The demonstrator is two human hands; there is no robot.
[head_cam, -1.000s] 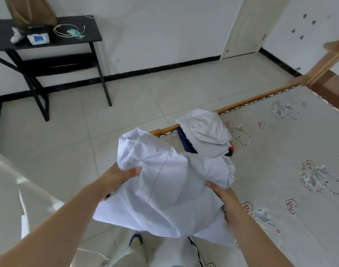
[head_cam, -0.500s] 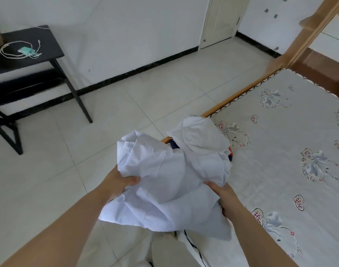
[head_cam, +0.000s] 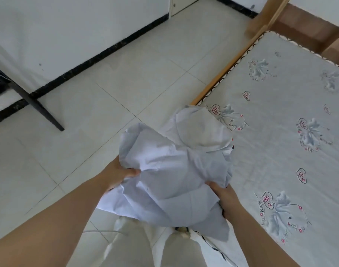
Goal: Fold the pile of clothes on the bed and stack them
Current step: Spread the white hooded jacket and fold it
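Observation:
A crumpled pale lilac-white garment (head_cam: 172, 182) hangs bunched between my two hands in front of my waist, at the bed's near corner. My left hand (head_cam: 116, 175) grips its left side, thumb on top of the cloth. My right hand (head_cam: 223, 197) grips its right edge from below. Behind it a second whitish garment (head_cam: 199, 130) lies heaped on the corner of the mattress (head_cam: 280, 151), with a dark piece of cloth partly hidden beneath.
The mattress has a white cover printed with grey and pink flowers and a wooden bed frame (head_cam: 222, 68) along its left edge. Pale floor tiles (head_cam: 111, 89) lie to the left. A black table leg (head_cam: 39, 108) stands at the far left by the wall.
My head has tilted down and to the right, so the black table has slid almost out of view. Both hands keep their grip and the garment is bunched closer together.

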